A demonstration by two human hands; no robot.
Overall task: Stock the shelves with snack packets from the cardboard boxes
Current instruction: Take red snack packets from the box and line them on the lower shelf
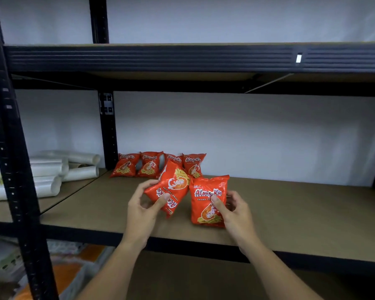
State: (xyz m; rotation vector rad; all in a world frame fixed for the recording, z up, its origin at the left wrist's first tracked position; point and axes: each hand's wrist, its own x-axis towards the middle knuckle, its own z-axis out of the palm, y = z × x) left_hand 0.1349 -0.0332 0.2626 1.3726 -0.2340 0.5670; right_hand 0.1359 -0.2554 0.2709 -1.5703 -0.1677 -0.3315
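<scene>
A person's left hand (pixel 146 204) pinches a red prawn cracker packet (pixel 171 187) between thumb and curled fingers, the packet turned sideways and tilted, its upper corner overlapping the row behind. The right hand (pixel 232 207) grips a second prawn cracker packet (pixel 208 200) upright, thumb pressed across its printed front and fingers wrapped behind; the packet's lower edge sits at or just above the brown shelf board (pixel 290 213), and contact cannot be told. The two held packets touch along their inner edges.

Behind them, four matching packets (pixel 126 165) stand in a row at the back of the shelf, against the white wall (pixel 247 135) and just beside a black upright post (pixel 107 131). The third packet of the row is partly hidden by the tilted one.

On the neighbouring shelf bay to the left lie several rolls of clear plastic film (pixel 50 169), stacked on their sides. A black metal beam (pixel 182 58) carries the shelf above. Below, blurred orange and white goods (pixel 69 276) lie on a lower level, too soft to identify.
</scene>
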